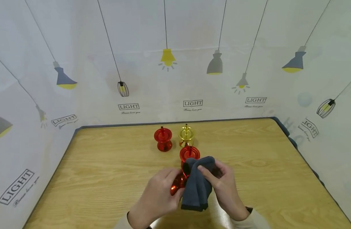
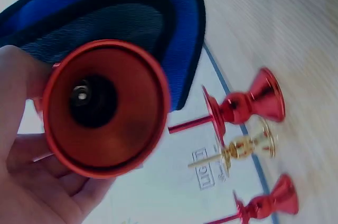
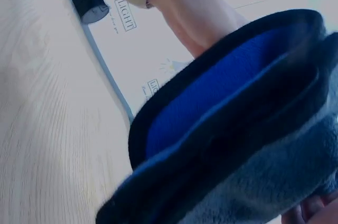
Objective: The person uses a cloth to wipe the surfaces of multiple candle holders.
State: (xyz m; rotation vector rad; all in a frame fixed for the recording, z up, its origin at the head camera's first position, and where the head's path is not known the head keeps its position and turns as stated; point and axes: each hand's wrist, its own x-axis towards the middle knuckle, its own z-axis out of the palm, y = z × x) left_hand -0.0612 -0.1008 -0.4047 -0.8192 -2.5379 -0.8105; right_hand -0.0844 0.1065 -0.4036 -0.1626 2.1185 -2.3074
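My left hand grips a shiny red candle holder by its base end. In the left wrist view its hollow round base faces the camera. A dark grey-blue cloth with black edging is pinched in my right hand and lies against the holder's other end, which it hides. The right wrist view shows the cloth folded, with a bright blue inner side. Just beyond the hands a second red candle holder stands upright, partly covered by the cloth.
Farther back on the wooden table stand another red candle holder and a gold one, side by side and upright. A white curtain printed with lamps rises behind the table and along both sides.
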